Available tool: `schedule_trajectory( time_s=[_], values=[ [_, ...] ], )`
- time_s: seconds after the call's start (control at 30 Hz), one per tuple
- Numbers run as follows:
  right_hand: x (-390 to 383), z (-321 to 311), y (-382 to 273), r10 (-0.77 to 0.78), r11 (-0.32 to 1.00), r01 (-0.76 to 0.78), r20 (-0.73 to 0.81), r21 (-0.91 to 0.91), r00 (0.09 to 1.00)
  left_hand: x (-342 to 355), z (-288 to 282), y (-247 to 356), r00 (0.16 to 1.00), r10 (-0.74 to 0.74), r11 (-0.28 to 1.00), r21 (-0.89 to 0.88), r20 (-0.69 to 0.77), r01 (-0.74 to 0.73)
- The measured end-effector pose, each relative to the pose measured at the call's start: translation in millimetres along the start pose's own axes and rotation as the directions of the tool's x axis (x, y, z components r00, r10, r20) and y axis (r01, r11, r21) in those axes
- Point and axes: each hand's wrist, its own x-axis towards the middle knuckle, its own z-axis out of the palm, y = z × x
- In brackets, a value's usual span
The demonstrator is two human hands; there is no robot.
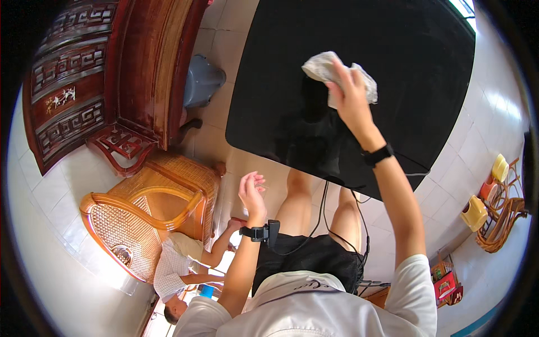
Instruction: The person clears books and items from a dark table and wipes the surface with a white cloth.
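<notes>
With our left hand [251, 190] empty and our right hand [355, 106] in a closed grip on the pale cloth [321, 66] atop the black counter [415, 50], reaching farther could snag the cable [416, 174] by its edge.

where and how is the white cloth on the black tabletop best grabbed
Probably by its middle, from above and the person's near side: the white cloth looks crumpled, its ends spreading left and right of the right hand.

right hand [350, 100] reaches far forward, gripping; left hand [252, 191] hovers loosely half-curled.
</notes>
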Motion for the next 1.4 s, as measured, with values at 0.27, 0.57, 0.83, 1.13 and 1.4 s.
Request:
schedule_trajectory(
  time_s=[0.27,0.57,0.83,1.13,1.4],
  values=[
    [28.0,88.7,-36.3,-0.159,0.94,0.191,0.134,-0.282,0.978,8.9,-17.0,0.9,1.0,0.014,0.998,-0.059,0.011,-0.014],
    [-0.3,145.7,-89.9,-0.525,0.807,0.591,0.444,-0.011,0.726,11.7,-35.1,-6.5,0.998,0.005,0.993,-0.114,-0.065,-0.013],
    [-101.1,71.4,-71.8,-0.668,0.677,0.699,0.593,0.232,0.45,-7.1,-16.2,-16.5,0.997,-0.038,0.992,-0.124,-0.064,0.03],
    [-136.4,-110.3,21.6,-0.467,0.84,0.513,0.717,0.177,0.518,-13.3,9.7,-20.5,0.999,-0.018,0.993,-0.113,0.031,0.021],
    [3.2,-53.1,8.1,-0.098,0.982,0.049,0.271,0.182,0.958,-7.0,14.5,-6.1,0.999,-0.013,0.994,-0.108,0.038,0.017]
  ],
)
